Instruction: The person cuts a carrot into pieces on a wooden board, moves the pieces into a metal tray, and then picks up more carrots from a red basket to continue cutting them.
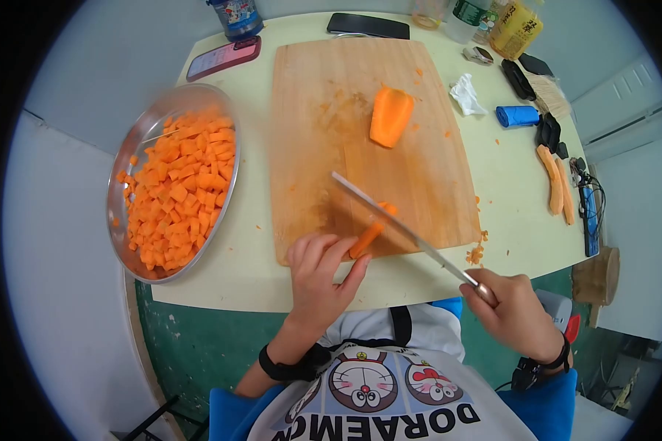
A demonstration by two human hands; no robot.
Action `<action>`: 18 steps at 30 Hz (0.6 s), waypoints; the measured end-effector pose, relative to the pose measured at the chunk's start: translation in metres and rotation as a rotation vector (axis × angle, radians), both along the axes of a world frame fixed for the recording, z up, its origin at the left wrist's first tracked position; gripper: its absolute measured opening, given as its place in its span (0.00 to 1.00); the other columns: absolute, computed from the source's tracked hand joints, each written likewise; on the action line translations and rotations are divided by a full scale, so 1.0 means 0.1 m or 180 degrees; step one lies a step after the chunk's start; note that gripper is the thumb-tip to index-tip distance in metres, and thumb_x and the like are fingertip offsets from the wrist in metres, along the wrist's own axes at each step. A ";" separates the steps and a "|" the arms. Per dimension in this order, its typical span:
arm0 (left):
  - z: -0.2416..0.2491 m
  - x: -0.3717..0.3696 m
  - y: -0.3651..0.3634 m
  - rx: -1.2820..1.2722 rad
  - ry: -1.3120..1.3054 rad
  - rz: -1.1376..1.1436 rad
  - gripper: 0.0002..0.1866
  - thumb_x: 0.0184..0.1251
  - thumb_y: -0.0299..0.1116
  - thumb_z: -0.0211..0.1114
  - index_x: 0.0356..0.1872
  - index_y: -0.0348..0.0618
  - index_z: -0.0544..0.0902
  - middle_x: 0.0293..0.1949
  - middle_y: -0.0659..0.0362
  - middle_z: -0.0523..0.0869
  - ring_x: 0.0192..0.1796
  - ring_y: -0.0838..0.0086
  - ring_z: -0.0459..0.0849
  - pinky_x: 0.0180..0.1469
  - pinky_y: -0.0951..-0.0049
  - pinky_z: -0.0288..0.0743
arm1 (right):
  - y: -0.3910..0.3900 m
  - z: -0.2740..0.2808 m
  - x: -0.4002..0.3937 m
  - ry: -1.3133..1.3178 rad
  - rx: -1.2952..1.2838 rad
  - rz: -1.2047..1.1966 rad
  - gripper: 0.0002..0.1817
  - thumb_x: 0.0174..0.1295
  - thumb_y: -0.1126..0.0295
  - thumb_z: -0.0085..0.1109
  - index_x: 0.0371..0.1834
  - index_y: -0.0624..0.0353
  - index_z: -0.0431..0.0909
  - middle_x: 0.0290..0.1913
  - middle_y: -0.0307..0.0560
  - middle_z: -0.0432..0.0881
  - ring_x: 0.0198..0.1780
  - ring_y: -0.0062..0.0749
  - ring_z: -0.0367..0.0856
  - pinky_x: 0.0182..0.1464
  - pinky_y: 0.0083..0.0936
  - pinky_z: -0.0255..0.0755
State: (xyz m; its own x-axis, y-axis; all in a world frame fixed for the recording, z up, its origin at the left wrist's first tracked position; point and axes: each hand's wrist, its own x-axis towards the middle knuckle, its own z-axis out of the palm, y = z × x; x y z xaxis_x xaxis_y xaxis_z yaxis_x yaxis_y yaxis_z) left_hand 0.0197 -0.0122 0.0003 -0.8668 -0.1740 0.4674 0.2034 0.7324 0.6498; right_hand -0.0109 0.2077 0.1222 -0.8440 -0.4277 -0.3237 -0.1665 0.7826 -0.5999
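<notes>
My right hand (513, 312) is closed around the handle of a knife (412, 237), whose blade slants up and left over the wooden cutting board (324, 88). Under and beside the blade lies a carrot strip (366, 240) near the board's front edge. The fingertips of my left hand (320, 275) pinch the near end of this strip. Part of the carrot is hidden behind the blade. Farther up the board rests a thick carrot piece (391, 117), cut side up. At the left, an oval metal tray (228, 121) holds many diced carrot cubes (180, 191).
Two whole peeled carrots (554, 180) lie at the table's right edge, close to a blue roll (517, 116) and a crumpled tissue (467, 95). Phones (224, 59) and bottles (517, 29) stand or lie along the far side. Carrot scraps (476, 253) dot the board's right edge.
</notes>
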 end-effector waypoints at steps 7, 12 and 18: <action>-0.06 0.04 -0.01 -0.0167 0.0010 -0.0033 0.08 0.45 0.27 0.69 0.30 0.45 0.83 0.30 0.62 0.78 0.38 0.67 0.74 0.44 0.69 0.64 | -0.01 -0.03 0.09 -0.0018 0.0165 0.0373 0.08 0.58 0.71 0.55 0.39 0.62 0.73 0.21 0.54 0.77 0.23 0.48 0.78 0.25 0.33 0.71; -0.06 0.03 -0.02 -0.0171 0.0033 -0.0052 0.08 0.45 0.27 0.70 0.30 0.46 0.83 0.29 0.63 0.78 0.38 0.67 0.73 0.44 0.69 0.63 | -0.01 -0.07 0.10 -0.0006 0.0187 0.0363 0.08 0.58 0.71 0.54 0.39 0.62 0.72 0.22 0.54 0.77 0.24 0.48 0.78 0.26 0.35 0.71; -0.07 0.03 -0.03 -0.0152 0.0013 -0.0036 0.08 0.45 0.27 0.70 0.30 0.47 0.83 0.30 0.63 0.78 0.38 0.68 0.73 0.44 0.69 0.63 | -0.01 -0.08 0.08 -0.0021 0.0309 0.0417 0.08 0.58 0.71 0.53 0.39 0.62 0.72 0.22 0.55 0.77 0.24 0.49 0.78 0.26 0.36 0.71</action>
